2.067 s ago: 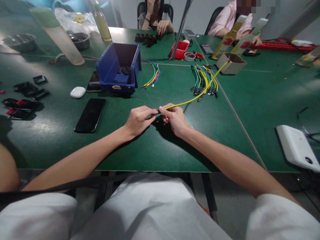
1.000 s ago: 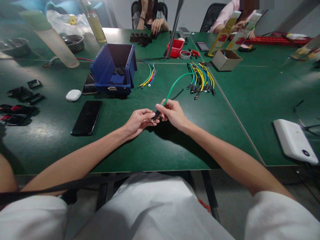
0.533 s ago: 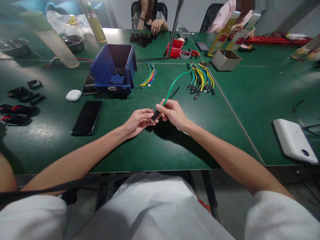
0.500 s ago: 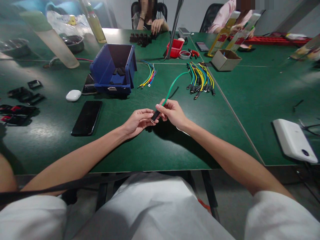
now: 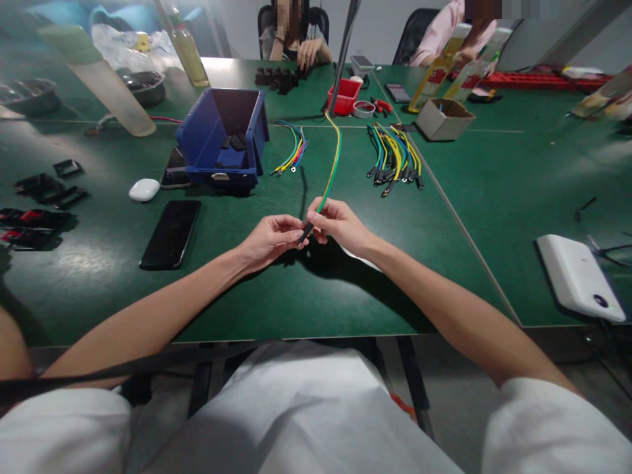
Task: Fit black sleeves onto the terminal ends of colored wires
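Between my hands is a green-and-yellow wire [image 5: 336, 158] with a black sleeve [image 5: 305, 233] on its near end. My right hand [image 5: 336, 220] pinches the wire where it enters the sleeve. The fingers of my left hand [image 5: 273, 238] are closed on the sleeve's lower part, close to its tip. From my right hand the wire's free length rises and curves away over the table. Beyond it to the right lies a bundle of yellow, green and blue wires [image 5: 395, 158] with black sleeved ends. A smaller group of coloured wires [image 5: 295, 151] rests to the left.
On the left are a blue bin [image 5: 222, 141] with black pieces inside, a black phone [image 5: 170, 235] and a white case [image 5: 144, 190]. A small cardboard box [image 5: 444, 120] and a red container [image 5: 345, 97] stand farther back. At right lies a white device [image 5: 580, 276]. Two people sit across the table.
The wire has turned in my fingers: its free end has swung from the bundle on the right to the left, and its yellow stripe now shows. Both hands stay nearly in place.
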Tool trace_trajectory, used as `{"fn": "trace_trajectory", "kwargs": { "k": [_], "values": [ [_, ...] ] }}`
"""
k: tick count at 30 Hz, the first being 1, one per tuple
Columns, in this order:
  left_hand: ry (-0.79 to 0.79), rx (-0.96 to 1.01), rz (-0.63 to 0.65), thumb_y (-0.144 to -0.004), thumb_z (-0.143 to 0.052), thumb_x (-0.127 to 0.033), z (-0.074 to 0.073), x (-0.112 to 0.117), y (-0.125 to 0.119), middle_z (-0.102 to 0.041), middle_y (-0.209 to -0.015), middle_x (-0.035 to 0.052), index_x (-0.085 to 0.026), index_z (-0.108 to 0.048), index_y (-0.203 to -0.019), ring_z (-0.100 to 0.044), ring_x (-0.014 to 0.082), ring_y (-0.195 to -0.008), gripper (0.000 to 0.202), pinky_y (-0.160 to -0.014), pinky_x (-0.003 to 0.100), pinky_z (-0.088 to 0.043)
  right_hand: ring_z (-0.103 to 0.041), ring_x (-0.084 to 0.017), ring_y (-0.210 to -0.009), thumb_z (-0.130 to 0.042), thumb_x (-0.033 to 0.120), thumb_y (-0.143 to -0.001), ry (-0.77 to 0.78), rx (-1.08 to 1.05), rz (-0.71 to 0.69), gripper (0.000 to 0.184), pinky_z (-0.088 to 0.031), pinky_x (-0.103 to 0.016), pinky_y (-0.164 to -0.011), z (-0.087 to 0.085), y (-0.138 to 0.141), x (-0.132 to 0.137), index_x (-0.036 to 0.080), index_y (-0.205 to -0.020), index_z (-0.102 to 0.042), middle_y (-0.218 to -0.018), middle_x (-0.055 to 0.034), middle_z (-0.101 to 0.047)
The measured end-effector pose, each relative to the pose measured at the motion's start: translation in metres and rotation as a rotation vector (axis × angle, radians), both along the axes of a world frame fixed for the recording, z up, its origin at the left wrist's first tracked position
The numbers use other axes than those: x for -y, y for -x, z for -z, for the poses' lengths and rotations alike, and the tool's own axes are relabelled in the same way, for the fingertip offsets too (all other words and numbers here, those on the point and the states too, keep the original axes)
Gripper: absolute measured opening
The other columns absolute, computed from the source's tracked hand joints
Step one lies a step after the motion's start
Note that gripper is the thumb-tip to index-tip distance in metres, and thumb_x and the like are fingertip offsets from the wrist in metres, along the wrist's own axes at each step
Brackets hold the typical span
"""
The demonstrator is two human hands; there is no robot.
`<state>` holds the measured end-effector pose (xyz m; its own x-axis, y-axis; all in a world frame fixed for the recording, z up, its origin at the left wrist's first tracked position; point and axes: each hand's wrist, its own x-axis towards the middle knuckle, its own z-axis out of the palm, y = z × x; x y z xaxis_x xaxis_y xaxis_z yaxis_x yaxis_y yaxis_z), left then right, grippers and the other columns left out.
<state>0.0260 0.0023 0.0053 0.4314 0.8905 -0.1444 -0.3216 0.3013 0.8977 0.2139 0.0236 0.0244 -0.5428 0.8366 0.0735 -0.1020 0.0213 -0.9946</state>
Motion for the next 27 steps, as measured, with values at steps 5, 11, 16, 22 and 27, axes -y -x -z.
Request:
{"fn": "trace_trajectory", "kwargs": {
  "k": [5, 11, 16, 22, 27],
  "values": [
    [0.003, -0.024, -0.039, -0.057, -0.093, -0.023, -0.004, 0.001, 0.000, -0.071, -0.072, 0.0020, -0.014, -0.074, -0.076, -0.066, 0.0109, -0.065, 0.028, -0.067, 0.023, -0.053, -0.051, -0.006, -0.047, -0.073, 0.051, -0.079, 0.008, 0.007, -0.026, 0.039, -0.040, -0.018, -0.044, 0.001, -0.003, -0.002, 0.017, -0.083, -0.054, -0.061, 0.0065, -0.055],
    [-0.054, -0.140, -0.073, -0.056, -0.092, -0.026, -0.004, -0.001, 0.002, -0.069, -0.071, 0.0020, -0.013, -0.073, -0.074, -0.063, 0.0110, -0.063, 0.029, -0.063, 0.024, -0.051, -0.050, -0.006, -0.044, -0.077, 0.043, -0.077, 0.010, 0.012, 0.065, 0.036, -0.038, -0.019, -0.041, 0.009, -0.001, -0.005, 0.016, -0.093, -0.058, -0.063, 0.0065, -0.056],
    [-0.065, -0.152, -0.091, -0.057, -0.092, -0.026, -0.004, -0.002, 0.003, -0.068, -0.069, 0.0015, -0.013, -0.071, -0.075, -0.062, 0.0105, -0.062, 0.030, -0.063, 0.024, -0.050, -0.052, -0.006, -0.046, -0.080, 0.038, -0.073, 0.102, 0.000, 0.117, 0.043, -0.040, -0.018, -0.042, 0.011, 0.001, -0.004, 0.015, -0.104, -0.061, -0.059, 0.0068, -0.057],
    [-0.010, -0.125, -0.011, -0.058, -0.091, -0.025, -0.004, -0.003, 0.005, -0.067, -0.074, 0.0009, -0.013, -0.067, -0.080, -0.063, 0.0103, -0.066, 0.035, -0.066, 0.023, -0.051, -0.057, -0.007, -0.051, -0.082, 0.034, -0.070, 0.155, -0.013, 0.102, 0.042, -0.045, -0.017, -0.047, 0.010, -0.002, -0.004, 0.014, -0.103, -0.064, -0.061, 0.0051, -0.062],
    [0.004, -0.134, 0.027, -0.061, -0.089, -0.026, -0.002, -0.003, 0.005, -0.068, -0.077, 0.0017, -0.014, -0.063, -0.083, -0.066, 0.0118, -0.068, 0.036, -0.069, 0.024, -0.052, -0.061, -0.007, -0.053, -0.083, 0.031, -0.069, 0.138, 0.000, 0.102, 0.043, -0.045, -0.017, -0.048, 0.009, -0.004, -0.006, 0.014, -0.105, -0.066, -0.070, 0.0011, -0.070]
  ]
}}
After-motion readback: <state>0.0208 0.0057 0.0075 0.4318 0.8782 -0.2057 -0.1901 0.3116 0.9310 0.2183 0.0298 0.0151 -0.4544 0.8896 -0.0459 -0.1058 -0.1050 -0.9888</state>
